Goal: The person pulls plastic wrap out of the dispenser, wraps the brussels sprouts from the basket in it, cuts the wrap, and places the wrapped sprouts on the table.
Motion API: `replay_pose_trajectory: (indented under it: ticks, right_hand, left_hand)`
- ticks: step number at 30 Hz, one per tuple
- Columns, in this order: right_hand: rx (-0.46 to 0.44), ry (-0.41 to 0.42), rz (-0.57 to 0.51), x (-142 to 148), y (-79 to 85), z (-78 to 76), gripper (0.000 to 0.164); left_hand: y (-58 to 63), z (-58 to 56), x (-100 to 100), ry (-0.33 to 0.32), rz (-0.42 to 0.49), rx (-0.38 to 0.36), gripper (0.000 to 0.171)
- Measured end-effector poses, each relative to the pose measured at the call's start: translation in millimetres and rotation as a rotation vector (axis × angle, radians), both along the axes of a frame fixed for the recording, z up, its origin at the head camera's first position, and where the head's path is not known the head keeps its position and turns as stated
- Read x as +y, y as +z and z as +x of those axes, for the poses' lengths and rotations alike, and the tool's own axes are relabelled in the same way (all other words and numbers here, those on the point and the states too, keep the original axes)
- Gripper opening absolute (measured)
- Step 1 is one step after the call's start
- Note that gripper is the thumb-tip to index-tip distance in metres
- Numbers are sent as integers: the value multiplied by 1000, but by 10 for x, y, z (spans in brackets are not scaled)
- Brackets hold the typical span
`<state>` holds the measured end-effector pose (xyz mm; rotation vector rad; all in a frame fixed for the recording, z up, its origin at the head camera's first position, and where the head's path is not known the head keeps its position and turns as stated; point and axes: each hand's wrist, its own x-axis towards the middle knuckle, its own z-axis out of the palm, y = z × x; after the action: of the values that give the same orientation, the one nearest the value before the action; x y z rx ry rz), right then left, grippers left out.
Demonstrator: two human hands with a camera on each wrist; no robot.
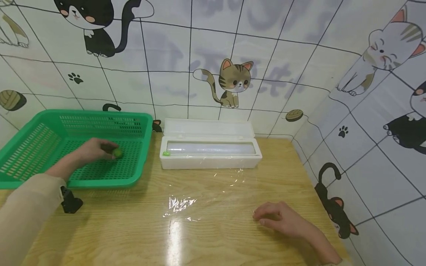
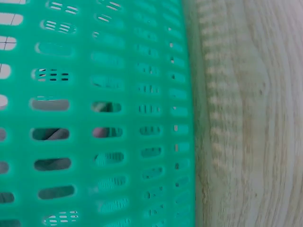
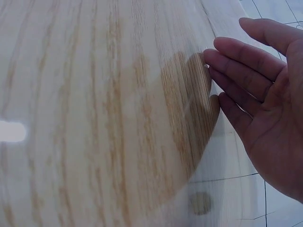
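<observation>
My left hand [image 1: 96,150] reaches into the green plastic basket [image 1: 146,147] and pinches a small round green thing [image 1: 117,153], much like a lime, at its fingertips. Through the basket's slotted side [image 2: 80,90], the left wrist view shows only dark scraps of what is inside. My right hand [image 1: 283,220] hovers low at the right of the table, fingers loosely bent. In the right wrist view that hand [image 3: 270,90] has its fingers extended and holds nothing visible. A sheet of clear cling film [image 1: 181,204] lies on the table, drawn from a white cling film dispenser [image 1: 211,162].
The dispenser's lid [image 1: 209,128] stands raised against the back wall. A green slider [image 1: 166,153] sits at its left end. The wooden table [image 1: 126,229] meets cat-patterned wall covering [image 1: 173,85] behind and at the right.
</observation>
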<state>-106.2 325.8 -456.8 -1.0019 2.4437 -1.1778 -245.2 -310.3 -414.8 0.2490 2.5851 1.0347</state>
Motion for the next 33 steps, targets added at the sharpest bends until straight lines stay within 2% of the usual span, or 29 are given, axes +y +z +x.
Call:
replay_pose_trajectory:
  ticks: [9,17,26,33]
  right_hand:
    - [-13,3,-5,-25,14,-4,16]
    - [-5,-1,5,-24,7,-8,16]
    - [-11,-7,12,-26,4,-9,16]
    - [15,2,22,-24,24,-6,15]
  left_hand:
    - [52,11,76,-6,-47,67,51]
    - [33,-16,108,-41,-12,74,29]
    - [43,-19,86,-67,-20,69,41]
    - [43,-15,65,-47,-3,85,44]
